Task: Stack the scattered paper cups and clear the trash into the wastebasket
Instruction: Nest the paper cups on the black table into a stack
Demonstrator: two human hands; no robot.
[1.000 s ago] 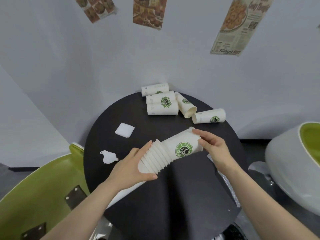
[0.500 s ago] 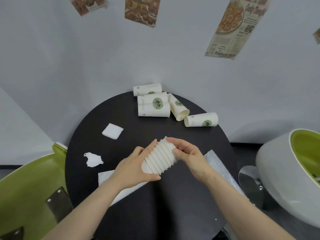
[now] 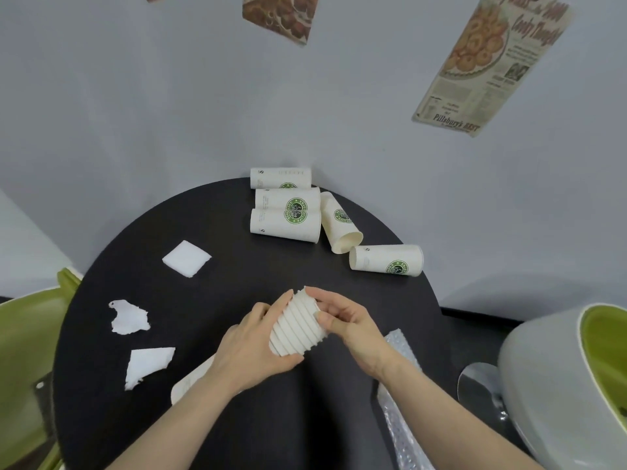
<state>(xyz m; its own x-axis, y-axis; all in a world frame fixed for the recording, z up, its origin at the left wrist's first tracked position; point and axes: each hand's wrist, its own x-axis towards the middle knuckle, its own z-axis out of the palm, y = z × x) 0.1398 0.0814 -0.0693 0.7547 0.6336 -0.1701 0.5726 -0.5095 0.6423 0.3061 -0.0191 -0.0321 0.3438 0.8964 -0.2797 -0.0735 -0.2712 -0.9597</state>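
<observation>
Cups [image 3: 386,261], green logos, wording seemingly illegible

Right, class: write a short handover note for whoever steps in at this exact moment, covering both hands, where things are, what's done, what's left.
Left hand grips the nested stack of white paper cups at its side; right hand holds its far end.
Five loose white paper cups with green logos lie on their sides at the far edge of the round black table.
Three white paper scraps lie on the left; a strip of clear bubble wrap lies on the right.
Done: several cups nested.
Left: five cups, all trash. No wastebasket is in view.
</observation>
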